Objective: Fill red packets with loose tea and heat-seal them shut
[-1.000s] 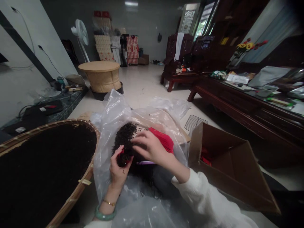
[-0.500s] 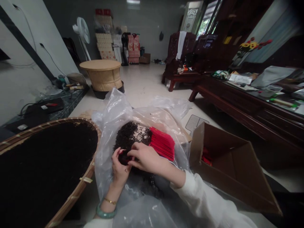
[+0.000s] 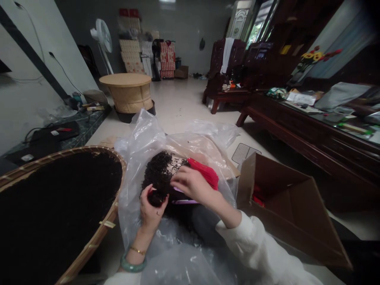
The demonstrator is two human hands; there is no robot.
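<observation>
My left hand (image 3: 152, 209) is closed round a small red packet (image 3: 152, 190), its opening filled with dark, dry leaf-like strands. Just to the right, my right hand (image 3: 190, 183) hovers with fingers bent together; whatever they pinch, if anything, is too small to make out. Beneath it shows a purple-edged flat thing (image 3: 185, 202), mostly hidden. Behind both hands lies a heap of dark curled leaves (image 3: 157, 168), thinning to loose bits on a pale surface. A row of red packets (image 3: 206, 171) stands beside the heap, partly covered by my right hand and wrist.
Clear plastic sheeting (image 3: 142, 138) surrounds the heap. At left is a wide woven tray (image 3: 111, 215) full of dark leaves; at right, an open cardboard box (image 3: 291, 206) with red packets inside. Beyond stand a round table (image 3: 126, 80) and a long dark wooden table (image 3: 285, 126).
My right hand has drawn away from the packet in my left hand, moving right and slightly up. The purple edge has come into view. My left hand has stayed in place.
</observation>
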